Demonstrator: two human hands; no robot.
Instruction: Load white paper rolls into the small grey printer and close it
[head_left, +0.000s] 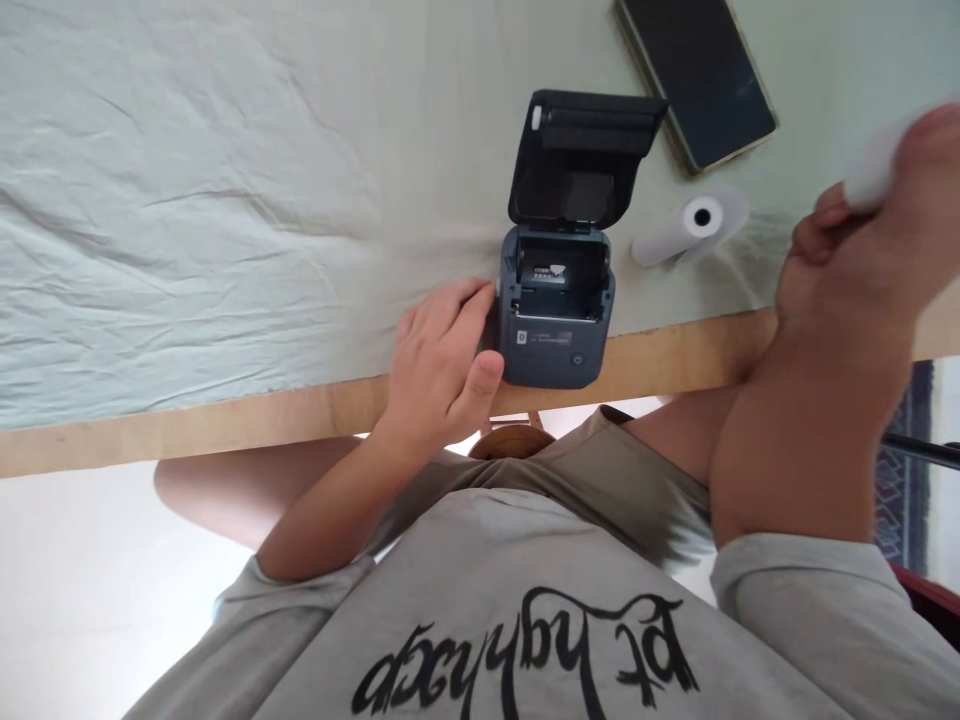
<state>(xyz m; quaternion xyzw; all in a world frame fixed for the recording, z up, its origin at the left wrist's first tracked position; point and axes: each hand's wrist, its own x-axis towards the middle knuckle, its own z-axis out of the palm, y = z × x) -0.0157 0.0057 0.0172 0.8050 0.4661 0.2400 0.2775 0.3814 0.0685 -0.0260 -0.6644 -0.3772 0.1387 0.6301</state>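
A small dark blue-grey label printer (556, 352) lies near the front edge of the table with its black lid (574, 160) swung up. Its paper compartment shows no roll inside, only a small printed sticker. My left hand (442, 355) rests beside the printer, fingers stretched out and fingertips against its left side. Off to the right, my right hand (862, 240) is raised and closed around a white paper roll (874, 165), partly hidden and blurred. A second paper roll (667, 236) with a dark core hole lies between the printer and that hand.
A smartphone (701, 85) in a case lies at the upper right, just behind the lid's corner. Pale green cloth (187, 200) covers the table, wrinkled on the left. The wooden table edge (322, 408) runs along the front, above my lap.
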